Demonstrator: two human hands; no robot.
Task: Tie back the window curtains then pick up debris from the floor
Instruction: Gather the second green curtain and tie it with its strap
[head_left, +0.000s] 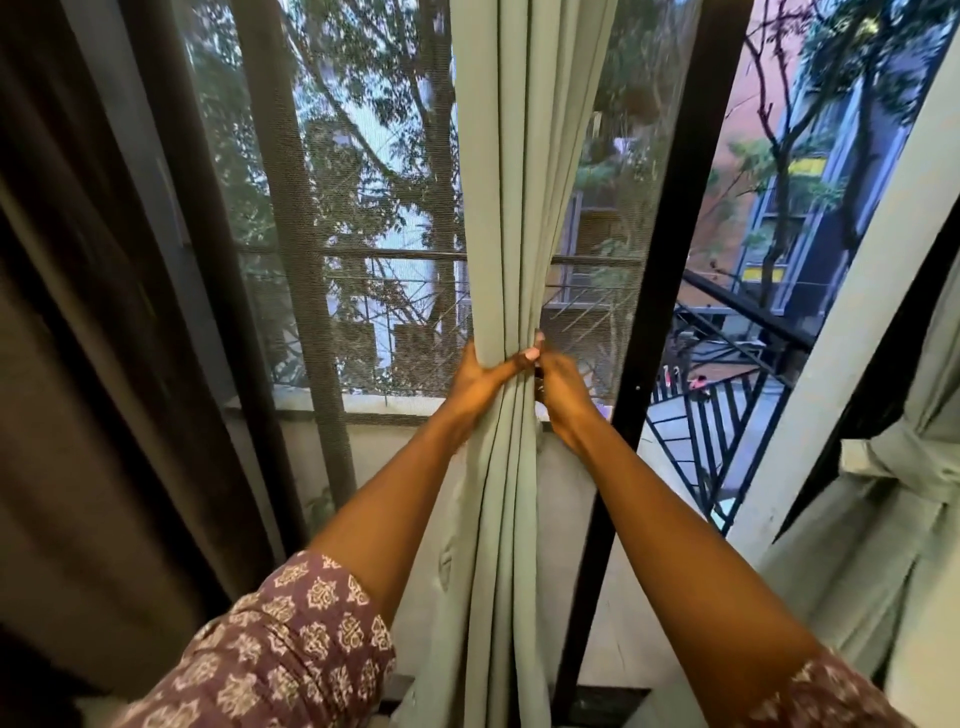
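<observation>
— Head camera first: where does the curtain sit?

— Dead centre. The pale green curtain (511, 218) hangs gathered into a narrow bunch of folds in front of the mesh window screen (363, 234), running from the top of the view down past the bottom edge between the two forearms.

— And the hands?

— Both are on it at the same height, about the middle of the view. The left hand (480, 379) wraps the bunch from its left side, thumb laid across the front folds and pointing right. The right hand (558, 382) comes in from the right side, fingers curled against the fabric's right edge; its fingertips meet the left thumb there. So each hand grips the curtain, and the cloth is squeezed narrowest between them.

— Any tie in sight?

— I cannot tell; something dark shows at the right fingers, too small to name.

— What surrounds it?

— A dark brown curtain (93, 364) fills the left side. A black window frame post (670, 260) stands just right of the hands, with a black balcony railing (717, 426) beyond it. Another pale green curtain (893, 499), cinched, hangs at far right. Patterned purple sleeves (291, 639) cover both upper arms.
</observation>
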